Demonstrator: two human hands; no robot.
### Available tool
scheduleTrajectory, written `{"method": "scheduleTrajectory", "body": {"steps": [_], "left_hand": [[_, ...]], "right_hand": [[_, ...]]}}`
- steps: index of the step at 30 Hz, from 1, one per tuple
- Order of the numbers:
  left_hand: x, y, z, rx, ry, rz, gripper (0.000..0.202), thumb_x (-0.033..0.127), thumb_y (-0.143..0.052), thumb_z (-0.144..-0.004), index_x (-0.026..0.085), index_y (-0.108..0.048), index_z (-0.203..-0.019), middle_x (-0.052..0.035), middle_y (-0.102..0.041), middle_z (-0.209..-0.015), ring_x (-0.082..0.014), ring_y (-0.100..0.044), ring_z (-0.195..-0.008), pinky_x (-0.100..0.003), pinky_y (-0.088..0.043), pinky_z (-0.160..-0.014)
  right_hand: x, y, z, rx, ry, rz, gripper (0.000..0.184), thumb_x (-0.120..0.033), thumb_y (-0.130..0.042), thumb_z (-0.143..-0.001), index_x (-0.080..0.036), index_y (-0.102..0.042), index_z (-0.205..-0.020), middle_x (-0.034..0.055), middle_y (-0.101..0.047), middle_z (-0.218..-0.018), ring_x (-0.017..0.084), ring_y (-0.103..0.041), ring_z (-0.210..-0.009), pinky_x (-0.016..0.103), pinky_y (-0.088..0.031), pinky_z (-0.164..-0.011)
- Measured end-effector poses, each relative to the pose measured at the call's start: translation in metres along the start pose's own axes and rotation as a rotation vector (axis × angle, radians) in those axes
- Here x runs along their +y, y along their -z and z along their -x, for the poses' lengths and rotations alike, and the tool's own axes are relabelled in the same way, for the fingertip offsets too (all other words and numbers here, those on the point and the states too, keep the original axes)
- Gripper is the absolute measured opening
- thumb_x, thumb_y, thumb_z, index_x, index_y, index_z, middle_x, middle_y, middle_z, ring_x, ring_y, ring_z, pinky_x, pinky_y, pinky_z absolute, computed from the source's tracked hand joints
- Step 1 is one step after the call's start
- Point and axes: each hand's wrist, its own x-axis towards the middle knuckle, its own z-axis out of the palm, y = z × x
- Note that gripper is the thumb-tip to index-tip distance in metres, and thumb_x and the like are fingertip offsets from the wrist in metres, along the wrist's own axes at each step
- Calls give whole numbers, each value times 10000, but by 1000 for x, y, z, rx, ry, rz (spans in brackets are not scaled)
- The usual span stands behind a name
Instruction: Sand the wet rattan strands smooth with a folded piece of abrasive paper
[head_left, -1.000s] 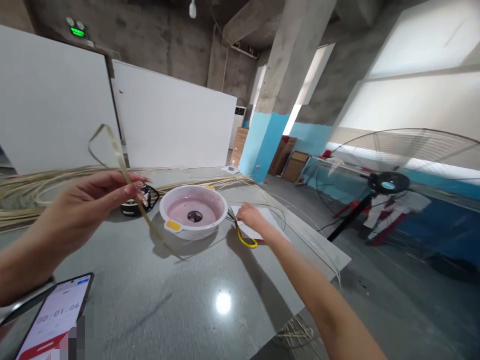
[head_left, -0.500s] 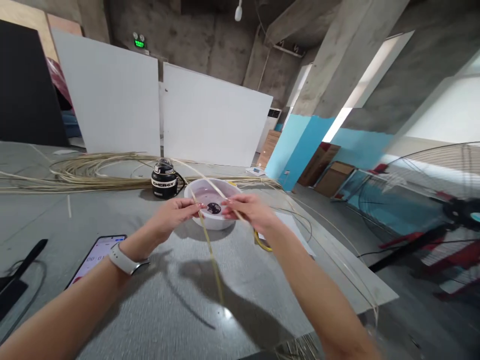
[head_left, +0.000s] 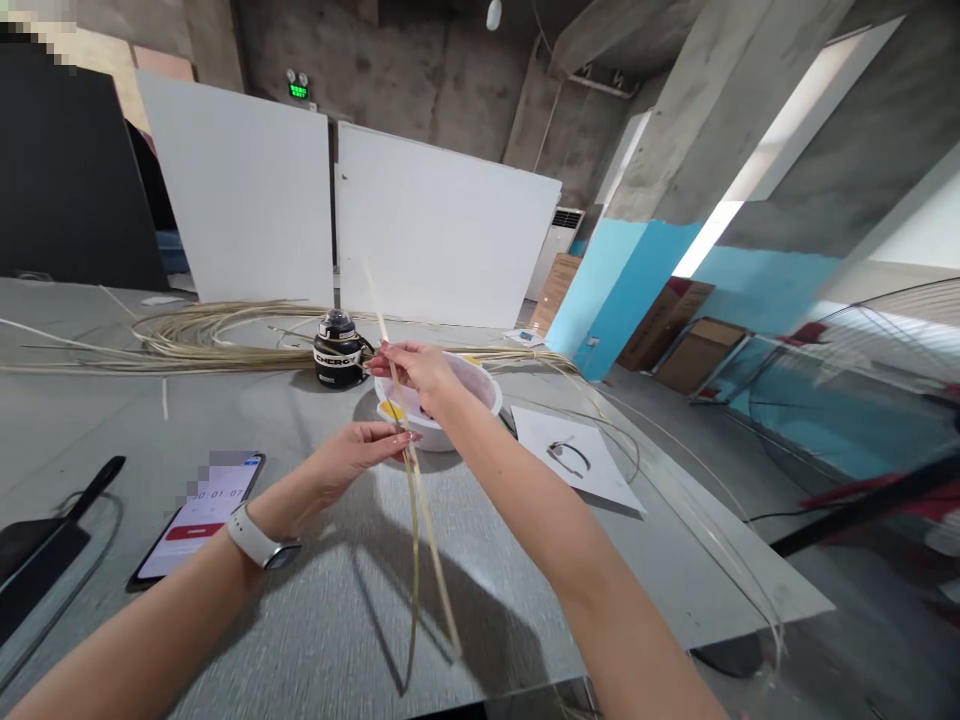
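Both my hands pinch a thin pale cane strip (head_left: 424, 520) above the grey table (head_left: 315, 620). My left hand (head_left: 352, 462) grips it low, fingertips pressed together, a white watch on the wrist. My right hand (head_left: 416, 368) holds it higher up, in front of a white bowl (head_left: 480, 395). Two strands of the strip hang down toward me, and one end sticks up past my right hand.
A black jar (head_left: 337, 352) stands left of the bowl. Coiled cane (head_left: 202, 335) lies along the far table edge. A phone (head_left: 199, 515) showing a timer is at my left. A white sheet (head_left: 574, 462) carrying scissors lies right of the bowl. White panels stand behind.
My hands have gone from side by side to one above the other: the right rose toward the bowl, the left dropped. The strip now stands nearly upright. The view shifted left.
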Motion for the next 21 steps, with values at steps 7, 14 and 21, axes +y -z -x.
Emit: {"method": "scheduleTrajectory", "body": {"steps": [7, 14, 21], "left_hand": [[-2, 14, -6, 113, 25, 116, 341, 443, -842, -679, 166, -789, -869, -107, -745, -1029, -230, -653, -973, -321, -503, -880], [6, 36, -14, 347, 6, 234, 285, 324, -844, -703, 168, -778, -932, -70, -768, -883, -120, -693, -692, -205, -579, -711], [12, 33, -20, 466, 13, 257, 98, 154, -718, -806, 121, -766, -885, -58, -757, -764, -114, -695, -577, -169, -590, -586]], "right_hand": [[1, 19, 11, 32, -58, 126, 261, -423, -637, -899, -169, -664, -843, 55, -749, -866, 142, -692, -783, 318, -531, -875], [24, 79, 75, -293, -323, 141, 501, -589, -655, -831, -111, -728, -965, 136, -761, -956, 208, -727, -869, 385, -521, -935], [46, 105, 104, -437, -388, 74, 497, -494, -813, -714, -104, -726, -1011, 121, -758, -950, 221, -735, -867, 428, -522, -936]]}}
